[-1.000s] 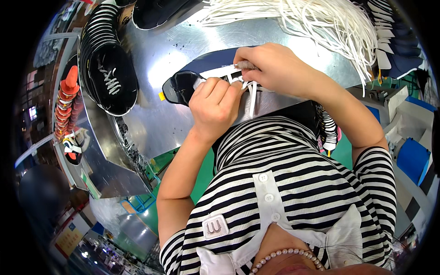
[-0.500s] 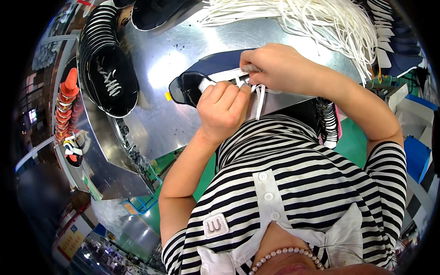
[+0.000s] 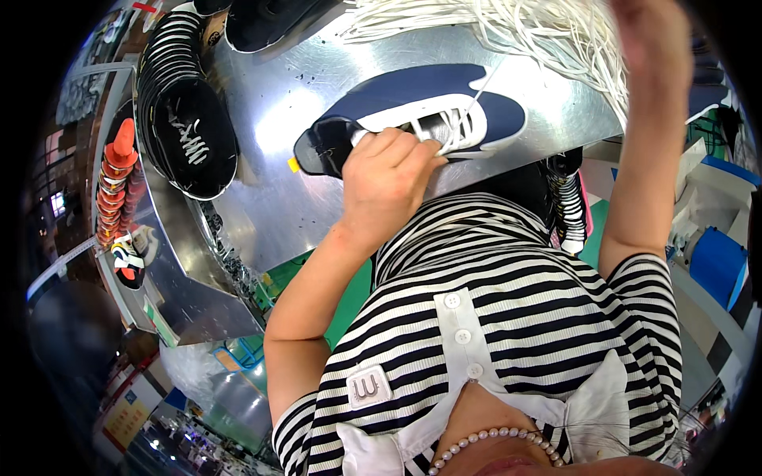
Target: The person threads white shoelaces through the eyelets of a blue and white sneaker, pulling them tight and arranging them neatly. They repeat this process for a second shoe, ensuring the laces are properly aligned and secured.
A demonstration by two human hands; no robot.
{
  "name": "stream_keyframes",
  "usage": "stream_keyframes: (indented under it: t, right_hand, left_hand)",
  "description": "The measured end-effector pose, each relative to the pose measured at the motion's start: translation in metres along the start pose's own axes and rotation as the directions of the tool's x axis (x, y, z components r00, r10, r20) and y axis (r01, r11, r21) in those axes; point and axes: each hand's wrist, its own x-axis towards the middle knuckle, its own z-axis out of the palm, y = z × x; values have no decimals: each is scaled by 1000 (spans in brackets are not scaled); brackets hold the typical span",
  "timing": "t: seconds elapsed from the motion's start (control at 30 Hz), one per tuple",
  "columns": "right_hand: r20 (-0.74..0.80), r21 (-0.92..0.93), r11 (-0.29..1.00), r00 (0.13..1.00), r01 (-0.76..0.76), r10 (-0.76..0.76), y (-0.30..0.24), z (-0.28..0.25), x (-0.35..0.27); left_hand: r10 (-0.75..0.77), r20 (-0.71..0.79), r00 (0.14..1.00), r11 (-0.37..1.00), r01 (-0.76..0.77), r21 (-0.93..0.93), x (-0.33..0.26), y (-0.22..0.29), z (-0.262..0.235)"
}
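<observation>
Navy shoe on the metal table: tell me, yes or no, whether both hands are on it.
No: only the left hand presses on the navy shoe, while the right hand is raised away, pulling a white lace taut.

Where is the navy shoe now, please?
In the head view, the navy shoe lies on the metal table, upper centre, under the left hand, near the white laces.

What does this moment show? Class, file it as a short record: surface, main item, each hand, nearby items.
surface: scratched metal table
main item: navy and white sneaker lying on its side
left hand: grips the sneaker by its collar
right hand: raised, pulling a white lace up from the eyelets
nearby: heap of white laces; stack of black shoe uppers
</observation>
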Motion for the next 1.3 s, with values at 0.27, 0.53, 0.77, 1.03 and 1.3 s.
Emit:
stream_keyframes:
  t: [0.27,0.53,0.77,1.03,1.3]
  right_hand:
    - [301,-59,794,747,-606,593,70,62,-92]
    - [417,-113,694,600,-711,682,81,71,-67]
    - [251,-275,853,824,-443,508,97,94,-81]
    - [530,54,649,573,-759,625,84,63,-69]
    - [263,-178,821,777,-543,571,92,96,-87]
  left_hand:
    - [-610,215,763,728,646,-230,7,3,-24]
    - [-687,97,720,683,686,-252,4,-19,-4]
    - [-699,-71,712,694,650,-310,5,-22,12]
    - [-680,-6,733,691,638,-339,9,-19,8]
    - [-700,-8,714,692,675,-256,6,-16,9]
